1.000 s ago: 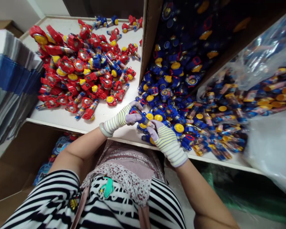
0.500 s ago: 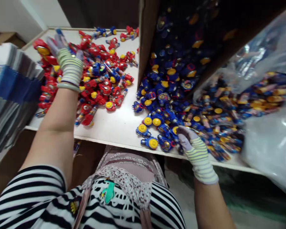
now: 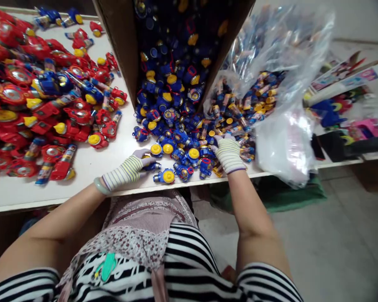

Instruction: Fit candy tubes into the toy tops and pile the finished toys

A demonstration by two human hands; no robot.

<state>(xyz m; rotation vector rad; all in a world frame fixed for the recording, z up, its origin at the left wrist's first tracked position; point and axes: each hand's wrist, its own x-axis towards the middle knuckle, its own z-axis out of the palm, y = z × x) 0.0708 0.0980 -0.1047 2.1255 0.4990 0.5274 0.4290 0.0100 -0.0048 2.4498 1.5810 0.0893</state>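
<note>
My left hand point(image 3: 127, 171), in a striped glove, is at the front of the white table with thumb and fingers closed around a blue toy piece point(image 3: 153, 166). Beside it spreads a heap of blue toy pieces point(image 3: 179, 138) with round yellow discs, spilling from a tilted cardboard box point(image 3: 118, 46). My right hand point(image 3: 229, 154), gloved alike, lies where that heap meets a pile of small clear tubes with yellow caps point(image 3: 239, 115). Its fingers are curled among the pieces, and what they hold is hidden.
Red toys point(image 3: 44, 100), some with tubes attached, cover the left of the white table point(image 3: 91, 172). A clear plastic bag point(image 3: 286, 142) stands right of the tubes. Farther right are printed cards point(image 3: 343, 84) and a pink item point(image 3: 368, 128). The table's front edge runs close to my apron.
The view has swung to the right. My left hand has left the red toys and come to the blue pieces. My right hand has moved from the blue pieces' front edge to the tubes.
</note>
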